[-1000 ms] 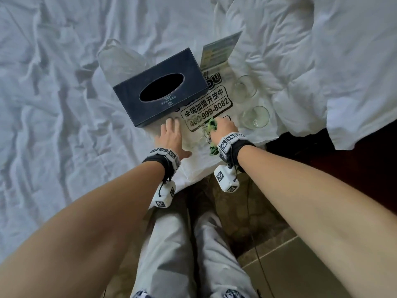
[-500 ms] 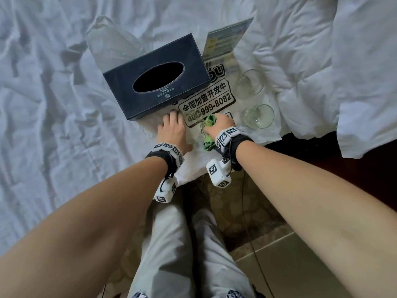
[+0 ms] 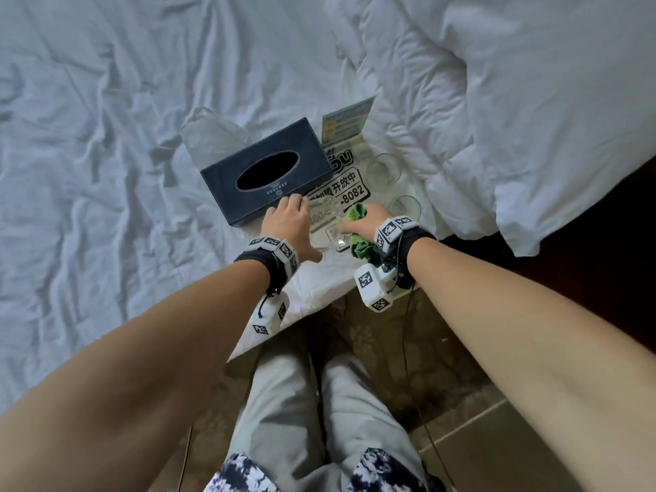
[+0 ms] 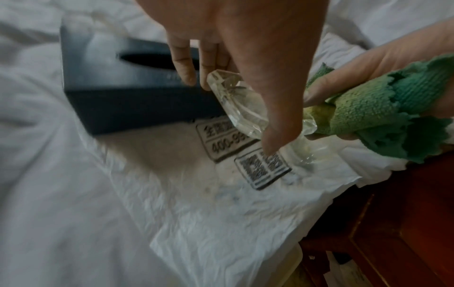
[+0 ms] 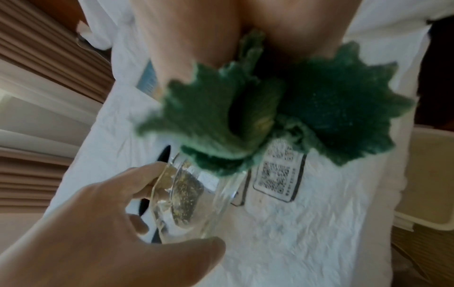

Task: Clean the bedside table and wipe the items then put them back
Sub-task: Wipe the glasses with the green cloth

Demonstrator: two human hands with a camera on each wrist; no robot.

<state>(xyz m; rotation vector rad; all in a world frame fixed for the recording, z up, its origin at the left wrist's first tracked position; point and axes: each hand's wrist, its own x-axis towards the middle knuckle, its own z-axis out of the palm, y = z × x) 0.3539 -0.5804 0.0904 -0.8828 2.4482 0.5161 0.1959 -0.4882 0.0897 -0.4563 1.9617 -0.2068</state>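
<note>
My left hand (image 3: 301,221) grips a clear thick-based glass (image 3: 326,229) by its base, tipped on its side just above the printed white plastic bag (image 3: 319,282). My right hand (image 3: 362,225) holds a green cloth (image 3: 356,213) bunched against the glass's mouth. In the left wrist view thumb and fingers pinch the glass (image 4: 233,91), with the cloth (image 4: 368,108) at its open end. The right wrist view shows the cloth (image 5: 319,108) pushed into the glass (image 5: 194,203), which my left hand (image 5: 98,233) holds.
A dark blue tissue box (image 3: 227,175) lies just behind my left hand. A printed card (image 3: 346,124) and two empty glasses (image 3: 383,170) (image 3: 406,207) sit on the bag to the right. A white duvet (image 3: 532,101) is bunched at the right. The dark wooden table (image 4: 405,213) stands by the bed.
My left hand has gone from lying on the bag to gripping the glass, which is now tipped on its side. The right hand stays at the glass with the cloth.
</note>
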